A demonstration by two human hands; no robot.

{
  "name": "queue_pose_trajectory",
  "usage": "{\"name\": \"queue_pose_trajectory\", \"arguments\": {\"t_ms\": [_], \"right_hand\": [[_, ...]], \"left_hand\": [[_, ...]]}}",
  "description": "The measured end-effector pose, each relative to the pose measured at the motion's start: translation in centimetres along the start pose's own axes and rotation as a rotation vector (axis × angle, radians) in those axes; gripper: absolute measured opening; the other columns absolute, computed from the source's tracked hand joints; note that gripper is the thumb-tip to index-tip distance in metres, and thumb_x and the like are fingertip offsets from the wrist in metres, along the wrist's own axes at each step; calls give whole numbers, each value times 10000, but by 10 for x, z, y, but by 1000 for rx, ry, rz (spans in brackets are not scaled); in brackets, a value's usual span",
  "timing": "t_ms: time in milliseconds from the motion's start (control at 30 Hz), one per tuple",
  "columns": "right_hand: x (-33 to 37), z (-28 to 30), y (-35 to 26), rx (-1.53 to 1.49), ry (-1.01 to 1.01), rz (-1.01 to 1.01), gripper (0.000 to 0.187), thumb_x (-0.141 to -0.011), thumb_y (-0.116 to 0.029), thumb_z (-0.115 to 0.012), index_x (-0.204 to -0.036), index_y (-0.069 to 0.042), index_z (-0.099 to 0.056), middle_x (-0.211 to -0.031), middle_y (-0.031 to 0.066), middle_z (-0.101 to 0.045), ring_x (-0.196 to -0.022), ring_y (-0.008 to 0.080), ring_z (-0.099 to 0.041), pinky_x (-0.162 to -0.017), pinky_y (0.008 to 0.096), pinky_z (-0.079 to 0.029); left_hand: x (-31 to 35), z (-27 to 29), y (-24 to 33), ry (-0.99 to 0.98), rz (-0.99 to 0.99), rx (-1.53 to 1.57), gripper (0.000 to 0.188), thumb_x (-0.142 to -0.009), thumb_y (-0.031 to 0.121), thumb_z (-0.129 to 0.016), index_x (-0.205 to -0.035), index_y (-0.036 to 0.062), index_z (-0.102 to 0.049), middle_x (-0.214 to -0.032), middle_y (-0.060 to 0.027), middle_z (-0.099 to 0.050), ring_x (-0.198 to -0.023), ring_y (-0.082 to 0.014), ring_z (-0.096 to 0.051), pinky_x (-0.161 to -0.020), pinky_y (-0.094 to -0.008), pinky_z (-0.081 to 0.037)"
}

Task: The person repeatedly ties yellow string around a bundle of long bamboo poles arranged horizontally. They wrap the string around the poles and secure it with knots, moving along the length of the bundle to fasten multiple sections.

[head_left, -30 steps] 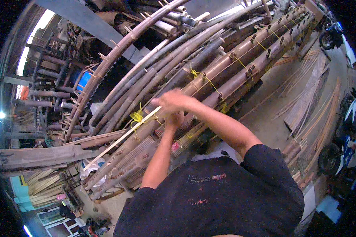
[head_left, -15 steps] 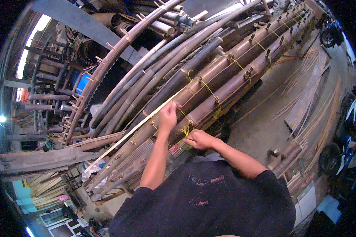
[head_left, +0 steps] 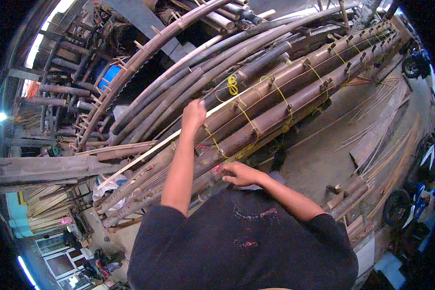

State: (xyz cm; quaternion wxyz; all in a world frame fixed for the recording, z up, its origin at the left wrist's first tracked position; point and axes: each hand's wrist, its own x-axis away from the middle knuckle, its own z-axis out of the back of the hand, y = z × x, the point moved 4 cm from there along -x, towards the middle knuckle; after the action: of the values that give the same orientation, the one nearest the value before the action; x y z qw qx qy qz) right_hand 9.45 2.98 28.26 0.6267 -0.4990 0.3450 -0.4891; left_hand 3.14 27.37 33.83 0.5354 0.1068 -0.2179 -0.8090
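1. The left hand (head_left: 194, 114) is at the far edge of the lashed bamboo poles, the side away from the person, just beside a long pale bamboo strip (head_left: 145, 157). Its fingers look curled in together; whether they are clamped on the strip or on cord, I cannot tell.
2. The right hand (head_left: 242, 174) is at the near edge of the poles, close to the person's body and apart from the left hand. Its fingers are loosely bent; I cannot tell whether the tips meet or pinch anything.
3. The strip lies slantwise along the far edge, from near a whitish plastic bag (head_left: 106, 188) at the poles' left end to close by a looped coil of yellow cord (head_left: 233, 84).
4. Two thick poles run side by side toward the upper right: a lighter brown bamboo pole (head_left: 285, 79) on the far side and a darker reddish-brown bamboo pole (head_left: 275, 118) on the near side. Yellow cord lashings (head_left: 249, 121) cross them at intervals, with small dark pegs along both.
5. Beyond the far edge lies a pile of curved, dark poles (head_left: 179, 92), and past it a bowed pole with short pegs (head_left: 130, 65) in front of a blue container (head_left: 112, 76).
6. Past the near edge, thin strips (head_left: 401, 140) lie on the floor, with a motorcycle (head_left: 413, 63) near the poles' right end.
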Motion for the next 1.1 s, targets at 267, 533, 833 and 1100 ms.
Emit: {"name": "queue_pose_trajectory", "arguments": {"t_ms": [267, 533, 833, 1100], "right_hand": [[-82, -8, -44, -719, 823, 73, 223, -935, -241, -482, -916, -44, -584, -848, 102, -596, -777, 209, -560, -743, 332, -464], [-183, 46, -35, 1117, 454, -149, 563, -957, -520, -390, -1122, -62, -673, -1059, 221, -656, -1027, 362, -593, -922, 603, -377], [-13, -8, -81, 275, -160, -15, 381, -982, -313, -481, -886, 19, -642, -776, 231, -633, -744, 367, -618, -737, 444, -473], [-16, -10, -9, -906, 366, -102, 369, -996, -358, -461, -728, -106, -497, -619, -19, -463, -555, 123, -459, -653, 391, -479]], "left_hand": [[120, -44, -39, -119, -196, 204, 361, -876, 232, -570, -1159, 9, -546, -983, -250, -627, -977, -445, -586, -879, -509, -449], [106, -42, -57, -143, -71, 304, 264, -913, 187, -507, -1089, 27, -620, -1073, -261, -629, -1051, -440, -577, -881, -500, -439], [119, -40, -52, 14, -146, 398, 307, -983, 270, -478, -916, -5, -596, -779, -190, -610, -700, -291, -595, -679, -375, -469], [31, 51, 1, 235, -165, 643, 289, -976, 234, -493, -932, -8, -645, -692, -95, -586, -639, -181, -560, -632, -310, -462]]}}
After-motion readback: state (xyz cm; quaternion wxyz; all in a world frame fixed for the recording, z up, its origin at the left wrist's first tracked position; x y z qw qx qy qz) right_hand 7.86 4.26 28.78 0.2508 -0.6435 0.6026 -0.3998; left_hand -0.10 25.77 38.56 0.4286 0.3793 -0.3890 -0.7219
